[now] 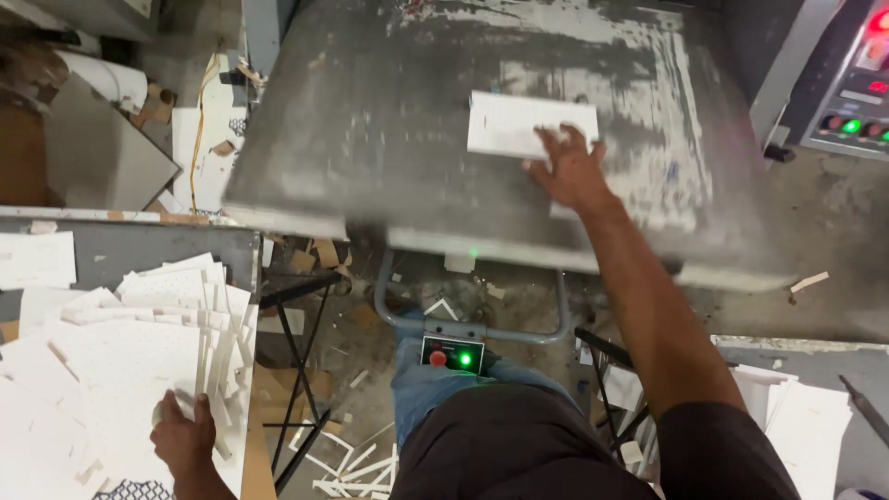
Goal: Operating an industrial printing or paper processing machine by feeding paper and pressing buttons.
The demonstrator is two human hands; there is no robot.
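My right hand (572, 168) reaches out over a worn grey metal machine bed (370, 120) and rests flat, fingers spread, on the near edge of a white card sheet (519, 123) lying on it. My left hand (183, 435) sits low at the left on a loose heap of white card sheets (120, 361) piled on a side table; its fingers press down on the top sheet. Whether the left hand grips a sheet is not clear.
A foot pedal box with a green light (453, 354) stands on the floor between my legs, inside a grey tube frame (482, 329). A control panel with red and green lights (857, 93) is at the right. White offcuts litter the floor (343, 463). More white sheets (806, 417) lie at right.
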